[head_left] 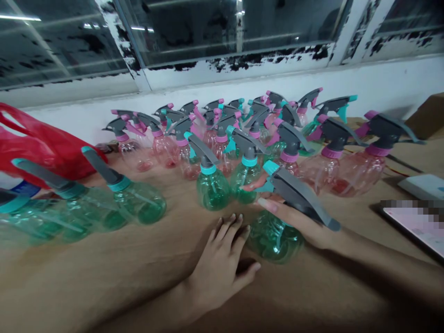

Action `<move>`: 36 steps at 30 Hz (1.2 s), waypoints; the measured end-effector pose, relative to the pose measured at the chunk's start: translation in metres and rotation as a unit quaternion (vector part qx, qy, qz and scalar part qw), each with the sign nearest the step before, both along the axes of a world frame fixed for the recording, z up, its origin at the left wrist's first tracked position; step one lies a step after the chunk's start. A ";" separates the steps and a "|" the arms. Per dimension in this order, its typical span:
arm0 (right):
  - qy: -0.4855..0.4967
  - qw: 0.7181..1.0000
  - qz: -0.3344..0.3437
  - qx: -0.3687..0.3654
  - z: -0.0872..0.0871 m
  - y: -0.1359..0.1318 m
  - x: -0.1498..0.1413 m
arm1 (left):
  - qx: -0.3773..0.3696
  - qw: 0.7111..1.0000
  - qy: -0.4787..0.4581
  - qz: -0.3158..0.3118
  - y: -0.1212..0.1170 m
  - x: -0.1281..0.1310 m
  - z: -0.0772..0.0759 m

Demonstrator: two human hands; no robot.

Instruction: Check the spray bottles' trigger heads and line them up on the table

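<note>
My right hand (294,217) is wrapped round the neck of a green spray bottle (275,238) with a grey and turquoise trigger head; the bottle stands upright on the table. My left hand (222,259) lies on the brown tabletop (166,277) just left of that bottle, fingers stretched out and holding nothing. Beyond the hands stand two more green spray bottles (212,187) with turquoise collars. Behind them is a crowd of pink spray bottles (166,148) with grey and pink heads, a few green ones mixed in.
Several green spray bottles (138,203) stand in a row at the left, before a red plastic bag (52,148). At the right lie a phone or tablet (412,226) and a white box-like object (425,187). A cardboard box (428,115) sits by the white wall (194,83) under windows.
</note>
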State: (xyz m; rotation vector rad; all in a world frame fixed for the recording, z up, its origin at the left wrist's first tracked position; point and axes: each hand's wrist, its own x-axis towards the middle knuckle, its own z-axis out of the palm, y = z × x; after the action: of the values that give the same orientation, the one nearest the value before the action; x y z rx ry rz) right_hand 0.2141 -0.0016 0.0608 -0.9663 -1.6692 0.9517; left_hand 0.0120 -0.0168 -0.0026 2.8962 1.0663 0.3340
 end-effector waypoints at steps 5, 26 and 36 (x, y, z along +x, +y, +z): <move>0.014 1.000 0.006 -0.009 -0.001 -0.001 -0.001 | 0.000 1.000 -0.002 0.002 0.000 0.000 0.000; -0.071 0.995 -0.063 0.042 0.010 -0.008 0.001 | 0.010 1.000 0.023 -0.002 0.000 -0.001 0.000; 0.017 1.000 0.014 0.018 0.000 -0.003 -0.002 | 0.011 1.000 0.001 -0.006 0.002 -0.001 0.002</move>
State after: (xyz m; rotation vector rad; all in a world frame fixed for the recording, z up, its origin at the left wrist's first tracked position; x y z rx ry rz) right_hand 0.2124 -0.0043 0.0605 -0.9013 -1.6694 0.9480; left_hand 0.0110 -0.0145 -0.0006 2.9221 1.0514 0.3460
